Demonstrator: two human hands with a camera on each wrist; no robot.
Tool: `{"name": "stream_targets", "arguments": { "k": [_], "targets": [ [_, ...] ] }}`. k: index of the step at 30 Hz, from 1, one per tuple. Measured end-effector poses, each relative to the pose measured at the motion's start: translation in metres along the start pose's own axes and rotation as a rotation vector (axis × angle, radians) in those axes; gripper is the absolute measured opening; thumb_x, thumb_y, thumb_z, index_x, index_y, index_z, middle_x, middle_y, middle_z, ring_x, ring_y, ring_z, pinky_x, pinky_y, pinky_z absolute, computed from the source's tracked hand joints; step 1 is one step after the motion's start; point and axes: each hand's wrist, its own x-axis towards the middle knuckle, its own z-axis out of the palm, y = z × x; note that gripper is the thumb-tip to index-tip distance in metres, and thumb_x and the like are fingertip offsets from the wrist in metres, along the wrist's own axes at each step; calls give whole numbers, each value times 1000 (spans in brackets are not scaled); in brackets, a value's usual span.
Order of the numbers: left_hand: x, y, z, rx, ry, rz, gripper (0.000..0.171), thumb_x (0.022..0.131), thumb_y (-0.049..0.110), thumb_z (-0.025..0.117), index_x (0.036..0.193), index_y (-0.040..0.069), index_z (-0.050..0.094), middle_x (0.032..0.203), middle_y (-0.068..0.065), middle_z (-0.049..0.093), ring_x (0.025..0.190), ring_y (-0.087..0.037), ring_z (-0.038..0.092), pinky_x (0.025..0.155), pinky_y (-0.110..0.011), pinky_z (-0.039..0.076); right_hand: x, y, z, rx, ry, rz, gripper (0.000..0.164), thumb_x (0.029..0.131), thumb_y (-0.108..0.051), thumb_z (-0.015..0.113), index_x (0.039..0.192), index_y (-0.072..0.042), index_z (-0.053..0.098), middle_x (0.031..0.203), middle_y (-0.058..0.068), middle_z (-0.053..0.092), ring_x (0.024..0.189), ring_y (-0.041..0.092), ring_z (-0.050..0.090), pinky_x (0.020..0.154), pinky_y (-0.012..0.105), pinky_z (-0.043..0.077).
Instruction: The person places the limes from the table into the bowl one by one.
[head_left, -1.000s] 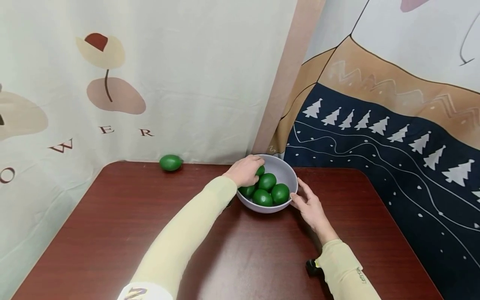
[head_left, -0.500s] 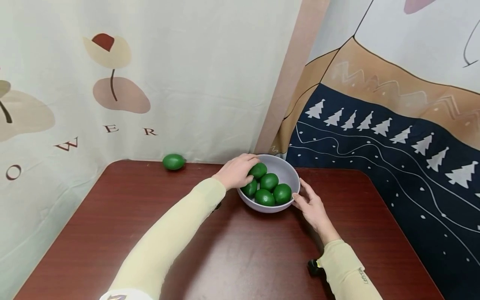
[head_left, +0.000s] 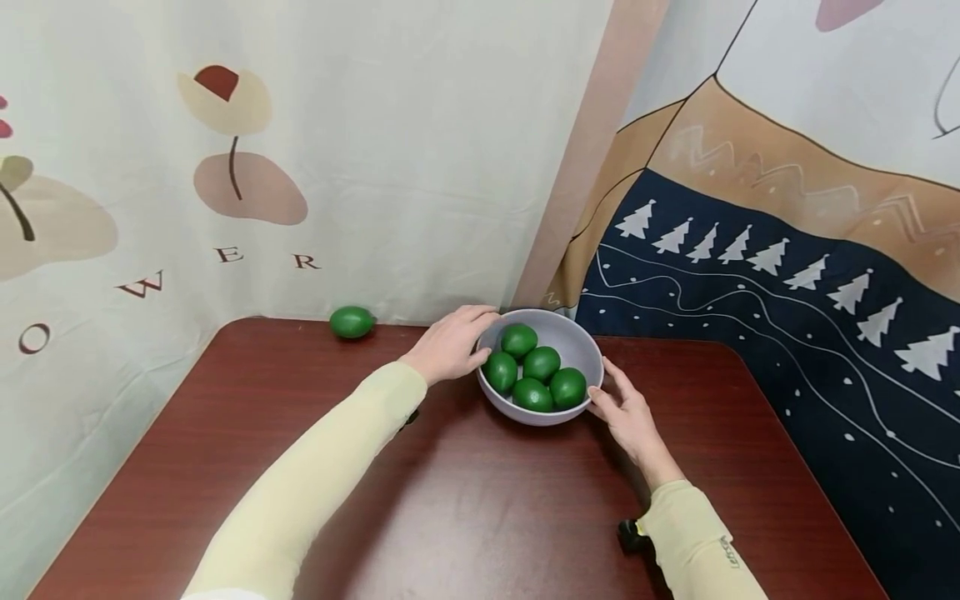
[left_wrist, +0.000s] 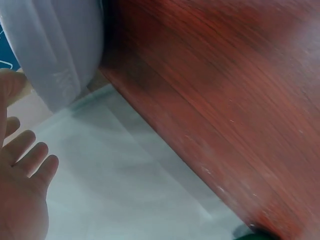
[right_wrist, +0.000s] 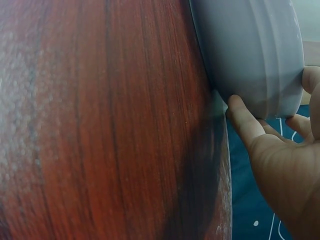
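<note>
A grey-lavender bowl [head_left: 573, 342] stands near the table's back edge with several green limes [head_left: 542, 364] inside. At its left rim is my left hand [head_left: 450, 346], fingers extended and holding nothing. In the left wrist view that hand [left_wrist: 22, 185] has its fingers spread, the tip of one digit by the bowl's rim [left_wrist: 57, 95]. My right hand [head_left: 630, 425] holds the bowl's right side, thumb at the rim. From the right wrist view, the right hand's [right_wrist: 285, 160] fingers lie against the bowl's outer wall [right_wrist: 245, 55].
A single lime [head_left: 352, 322] lies at the back left edge of the dark red wooden table [head_left: 510, 517]. Behind the table hang a pale printed curtain [head_left: 405, 167] and a navy cloth with white trees [head_left: 750, 333]. A dark device [head_left: 632, 537] shows by the right wrist.
My left hand has drawn back leftward from over the limes to the bowl's rim, leaving all of them visible. The right hand stays on the bowl. The view has shifted slightly.
</note>
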Motion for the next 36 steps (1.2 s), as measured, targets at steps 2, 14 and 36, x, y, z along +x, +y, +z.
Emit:
{"name": "stream_targets", "arguments": {
  "k": [2,14,36],
  "targets": [
    [-4,-3,-1,-4,21,-4,54,93,17,73,142,1,58,147,-16,56,139,-33,50,116,-46,40,0,0,0,0,-1,0,65,107,-6,54,165,-10,25,157,29,40,105,-1,64,101,41,52],
    [-23,-23,-4,30,29,-67,56,95,20,71,146,2,54,150,-17,52,141,-34,47,116,-48,39,2,1,1,28,-1,-7,66,106,-3,54,164,-8,25,157,30,39,99,-8,63,100,39,53],
    [-54,-48,-15,55,13,-182,61,96,25,71,149,1,52,154,-16,49,143,-35,44,116,-51,38,2,4,2,51,4,-44,65,104,1,54,163,-4,26,155,33,40,99,-6,64,95,32,56]
  ]
}}
